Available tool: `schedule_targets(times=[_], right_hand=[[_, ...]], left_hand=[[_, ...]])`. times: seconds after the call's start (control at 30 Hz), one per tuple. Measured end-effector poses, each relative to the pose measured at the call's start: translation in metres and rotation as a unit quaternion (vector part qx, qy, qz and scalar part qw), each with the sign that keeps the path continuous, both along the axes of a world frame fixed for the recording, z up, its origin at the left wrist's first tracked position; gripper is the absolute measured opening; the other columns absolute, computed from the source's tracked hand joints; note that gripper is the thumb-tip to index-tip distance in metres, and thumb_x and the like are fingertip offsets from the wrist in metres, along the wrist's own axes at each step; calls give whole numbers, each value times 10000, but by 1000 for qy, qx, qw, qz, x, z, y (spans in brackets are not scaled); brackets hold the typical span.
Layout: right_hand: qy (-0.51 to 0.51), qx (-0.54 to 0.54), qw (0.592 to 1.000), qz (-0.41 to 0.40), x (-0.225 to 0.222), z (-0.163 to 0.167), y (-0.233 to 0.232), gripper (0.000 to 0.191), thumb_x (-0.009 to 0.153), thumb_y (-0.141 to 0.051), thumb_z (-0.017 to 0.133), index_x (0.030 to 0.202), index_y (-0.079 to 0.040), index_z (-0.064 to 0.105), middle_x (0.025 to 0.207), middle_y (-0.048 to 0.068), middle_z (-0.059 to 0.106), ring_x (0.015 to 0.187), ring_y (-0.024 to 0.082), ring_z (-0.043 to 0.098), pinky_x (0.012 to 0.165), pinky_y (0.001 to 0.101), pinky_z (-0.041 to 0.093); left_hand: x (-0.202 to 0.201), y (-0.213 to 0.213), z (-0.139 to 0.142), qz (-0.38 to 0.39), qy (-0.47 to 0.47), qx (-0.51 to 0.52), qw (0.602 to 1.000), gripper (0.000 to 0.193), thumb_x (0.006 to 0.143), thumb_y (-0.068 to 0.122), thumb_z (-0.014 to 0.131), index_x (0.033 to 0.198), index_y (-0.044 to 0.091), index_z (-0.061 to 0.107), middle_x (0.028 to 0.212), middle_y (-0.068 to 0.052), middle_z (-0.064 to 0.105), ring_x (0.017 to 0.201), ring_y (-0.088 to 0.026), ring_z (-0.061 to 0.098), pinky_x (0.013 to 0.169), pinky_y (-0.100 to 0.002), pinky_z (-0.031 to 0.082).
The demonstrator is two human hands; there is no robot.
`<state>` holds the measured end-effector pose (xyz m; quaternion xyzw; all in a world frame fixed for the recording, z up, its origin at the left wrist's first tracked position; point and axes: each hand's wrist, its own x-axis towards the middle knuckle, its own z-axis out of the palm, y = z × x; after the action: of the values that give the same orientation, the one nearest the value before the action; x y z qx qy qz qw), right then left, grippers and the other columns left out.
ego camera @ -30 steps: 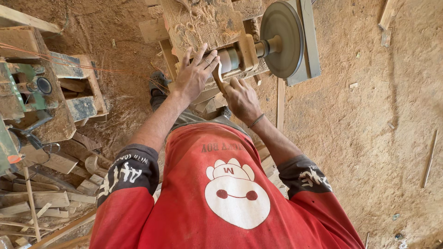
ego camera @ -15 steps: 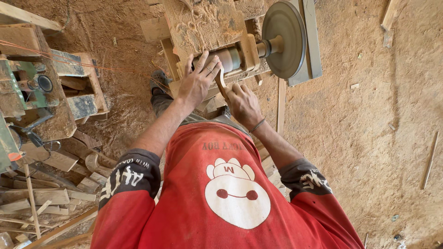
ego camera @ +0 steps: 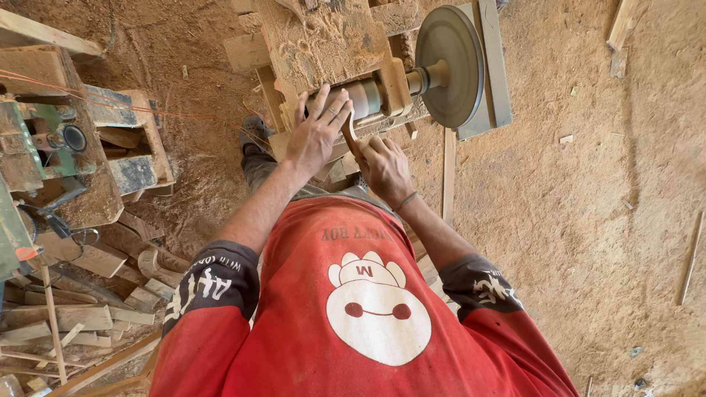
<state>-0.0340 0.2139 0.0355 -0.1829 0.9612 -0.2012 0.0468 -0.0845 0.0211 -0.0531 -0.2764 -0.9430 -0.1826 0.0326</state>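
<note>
While the left hand [ego camera: 315, 136] lies spread, fingers extended, flat over the grey cylindrical workpiece [ego camera: 362, 98] mounted on the sawdust-covered wooden lathe frame [ego camera: 323, 44], the right hand [ego camera: 385, 169] is curled closed around a slim brown wooden-handled tool [ego camera: 350, 137], whose tip reaches up beside the left fingers. That cylinder sits at the near edge of the frame, on a shaft running to a large grey round metal disc [ego camera: 448, 66] at the frame's right end. Both arms come out of a red short-sleeved shirt [ego camera: 368, 316]. Loose wooden offcuts [ego camera: 73, 323] lie on the dusty earth floor [ego camera: 588, 206], well away from both hands.
</note>
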Motion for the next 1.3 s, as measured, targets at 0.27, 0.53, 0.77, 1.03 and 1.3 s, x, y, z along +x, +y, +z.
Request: schedule_targets(times=[0.27, 0.53, 0.77, 1.03, 1.3], right_hand=[[52, -53, 997, -25, -25, -3, -14, 154, 937, -134, 766, 1041, -23, 745, 844, 72, 639, 761, 218, 577, 667, 360, 499], [68, -52, 996, -29, -62, -5, -19, 130, 933, -123, 778, 999, -16, 746, 836, 80, 622, 751, 232, 586, 677, 376, 508], [77, -71, 994, -31, -88, -4, -18, 182, 862, -100, 774, 1014, -2, 756, 854, 99, 616, 787, 268, 598, 706, 405, 513], [64, -71, 994, -61, -107, -15, -12, 174, 905, -132, 778, 1038, -22, 755, 872, 83, 614, 822, 262, 605, 734, 399, 524], [79, -92, 991, -62, -114, -15, -6, 293, 856, -133, 797, 1111, -3, 735, 898, 99, 611, 858, 290, 607, 778, 416, 530]], left_hand=[[-32, 1, 5, 35, -9, 39, 999, 590, 953, -53, 655, 1502, 152, 586, 1611, -23, 492, 1505, -319, 384, 1241, -587, 223], [-70, 6, 18, 40, -36, 44, 998, 606, 917, -25, 654, 1504, 88, 552, 1605, -92, 457, 1494, -384, 351, 1201, -653, 212], [-95, 14, 25, 57, 6, -9, 998, 698, 901, -95, 621, 1552, 143, 539, 1622, -60, 480, 1505, -355, 335, 1206, -631, 207], [-94, 17, 28, 64, -50, 89, 993, 566, 952, 27, 665, 1502, 65, 540, 1601, -138, 449, 1504, -429, 293, 1205, -668, 176], [-87, 14, 21, 84, -62, 96, 990, 627, 916, -79, 615, 1520, 73, 539, 1625, -113, 446, 1524, -399, 290, 1236, -632, 162]])
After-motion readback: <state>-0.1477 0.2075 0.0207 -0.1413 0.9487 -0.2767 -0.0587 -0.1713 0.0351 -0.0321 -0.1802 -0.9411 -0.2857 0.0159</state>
